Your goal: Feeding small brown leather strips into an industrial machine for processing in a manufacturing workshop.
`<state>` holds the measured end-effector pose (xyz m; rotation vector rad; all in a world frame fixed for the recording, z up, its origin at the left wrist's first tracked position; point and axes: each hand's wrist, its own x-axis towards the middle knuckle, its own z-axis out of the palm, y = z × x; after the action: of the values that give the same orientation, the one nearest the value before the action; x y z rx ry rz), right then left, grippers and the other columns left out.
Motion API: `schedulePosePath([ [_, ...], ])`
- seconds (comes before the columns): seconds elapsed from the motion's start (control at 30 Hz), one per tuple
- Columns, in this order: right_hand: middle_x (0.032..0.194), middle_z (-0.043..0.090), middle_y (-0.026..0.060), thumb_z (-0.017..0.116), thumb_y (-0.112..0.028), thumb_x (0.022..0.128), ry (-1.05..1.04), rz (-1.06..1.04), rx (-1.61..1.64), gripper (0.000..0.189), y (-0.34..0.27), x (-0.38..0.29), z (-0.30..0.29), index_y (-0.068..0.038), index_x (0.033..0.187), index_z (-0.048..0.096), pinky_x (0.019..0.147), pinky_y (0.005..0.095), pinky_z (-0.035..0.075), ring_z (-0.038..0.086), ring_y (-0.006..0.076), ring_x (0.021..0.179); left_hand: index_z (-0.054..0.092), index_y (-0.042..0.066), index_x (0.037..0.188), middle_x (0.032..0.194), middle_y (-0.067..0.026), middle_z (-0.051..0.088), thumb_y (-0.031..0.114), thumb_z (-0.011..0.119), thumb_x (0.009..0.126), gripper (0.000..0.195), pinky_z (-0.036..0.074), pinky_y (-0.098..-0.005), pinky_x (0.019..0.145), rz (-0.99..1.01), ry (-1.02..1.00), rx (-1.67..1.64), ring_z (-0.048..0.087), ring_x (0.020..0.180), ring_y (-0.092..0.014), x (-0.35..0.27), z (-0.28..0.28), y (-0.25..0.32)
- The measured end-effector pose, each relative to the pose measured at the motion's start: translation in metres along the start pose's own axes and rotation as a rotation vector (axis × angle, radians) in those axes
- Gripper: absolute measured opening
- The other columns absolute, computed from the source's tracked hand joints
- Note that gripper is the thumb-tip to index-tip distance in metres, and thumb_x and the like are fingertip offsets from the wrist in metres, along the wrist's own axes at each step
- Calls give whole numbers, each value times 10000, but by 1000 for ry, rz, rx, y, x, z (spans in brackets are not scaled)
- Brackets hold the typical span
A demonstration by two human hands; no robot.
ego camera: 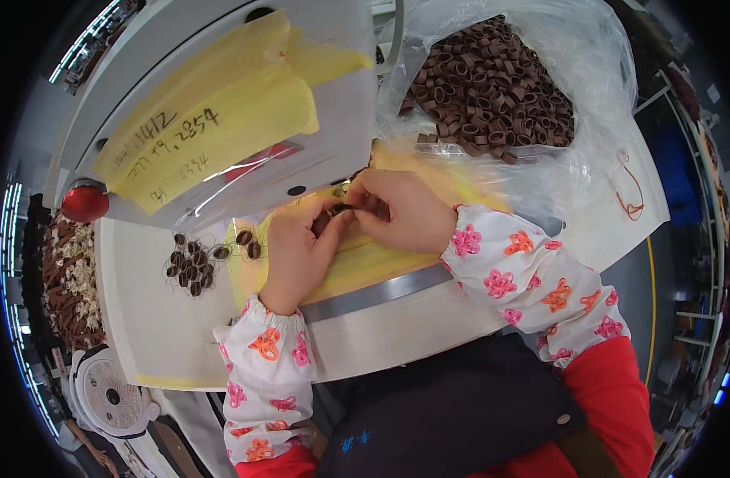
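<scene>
My left hand (pixel 298 245) and my right hand (pixel 405 210) meet at the front of an industrial sewing machine (pixel 335 125), just under its head. Between their fingertips is a small dark brown loop (pixel 341 208), pinched from both sides and partly covered by the fingers. Yellow sheeting (pixel 365 263) covers the machine bed below my hands. Left of my left hand lies a cluster of brown loops (pixel 188 263) with loose thread tails. A few more such loops (pixel 248 244) lie nearer to the hand. The needle area is mostly hidden by my fingers.
A clear plastic bag (pixel 598 77) at the back right lies open around a heap of brown loops (pixel 490 89). A red knob (pixel 85 201) juts from the machine's left end. Reddish thread (pixel 631 203) lies on the right tabletop. A white fan (pixel 111 391) stands at lower left.
</scene>
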<state>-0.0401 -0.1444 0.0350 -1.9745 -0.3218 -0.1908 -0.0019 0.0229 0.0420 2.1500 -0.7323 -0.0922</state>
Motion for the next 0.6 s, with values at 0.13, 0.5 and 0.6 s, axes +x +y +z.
schedulePosePath([
  [0.13, 781, 538, 73, 587, -8, 742, 43, -346, -226, 128, 7, 0, 8, -29, 853, 525, 554, 313, 474, 590, 230, 643, 594, 23, 754, 500, -65, 486, 189, 663, 712, 184, 347, -268, 444, -6, -2, -59, 457, 437, -157, 2, -1, -6],
  [0.5, 786, 605, 107, 605, -23, 730, 67, 73, -22, 180, -1, 2, -1, 14, 902, 567, 624, 276, 486, 601, 191, 696, 640, 24, 814, 503, -59, 496, 183, 658, 734, 178, 362, -265, 452, -71, 24, -18, 453, 443, -132, 4, -5, 4],
  [0.6, 771, 617, 100, 603, -29, 745, 78, -4, -66, 166, 5, 3, 0, 29, 900, 584, 628, 252, 487, 602, 150, 688, 643, 24, 828, 517, -68, 516, 175, 656, 732, 179, 376, -269, 459, -87, 33, 16, 482, 451, -146, 5, -4, 4],
])
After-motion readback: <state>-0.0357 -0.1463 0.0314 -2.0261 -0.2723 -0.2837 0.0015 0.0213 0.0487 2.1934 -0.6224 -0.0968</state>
